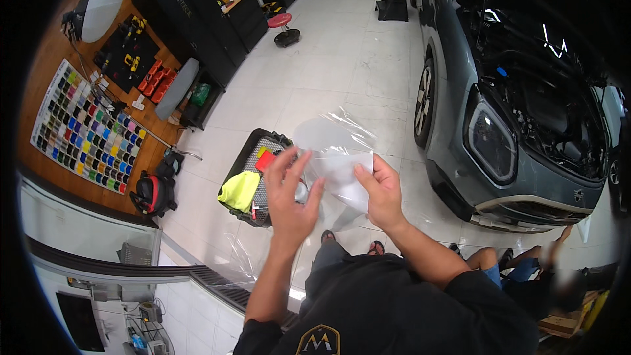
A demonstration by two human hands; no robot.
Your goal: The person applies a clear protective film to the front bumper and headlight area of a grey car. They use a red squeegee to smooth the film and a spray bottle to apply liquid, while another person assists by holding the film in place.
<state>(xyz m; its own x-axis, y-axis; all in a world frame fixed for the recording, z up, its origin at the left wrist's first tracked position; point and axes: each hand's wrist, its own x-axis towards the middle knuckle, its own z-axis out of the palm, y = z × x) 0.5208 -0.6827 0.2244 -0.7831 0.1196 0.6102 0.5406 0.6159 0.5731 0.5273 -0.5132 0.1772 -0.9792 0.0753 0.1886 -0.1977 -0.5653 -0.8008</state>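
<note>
Far left of the left hand: board of colour swatches on the wood wall. Nearer, just left of and beneath that hand: black tray on the floor, with yellow-green cloth and a red piece in it.

Left hand: fingers loosely spread, thumb apart, beside the film's left side; cannot tell whether the fingertips grip it. Between the hands: clear film, wrinkled and glinting at its upper edge, with white sheet nearer the right hand.

Right hand: thumb and fingers pinch the sheet's right edge. Well right of it: grey car, hood up, headlight facing this way.
</note>
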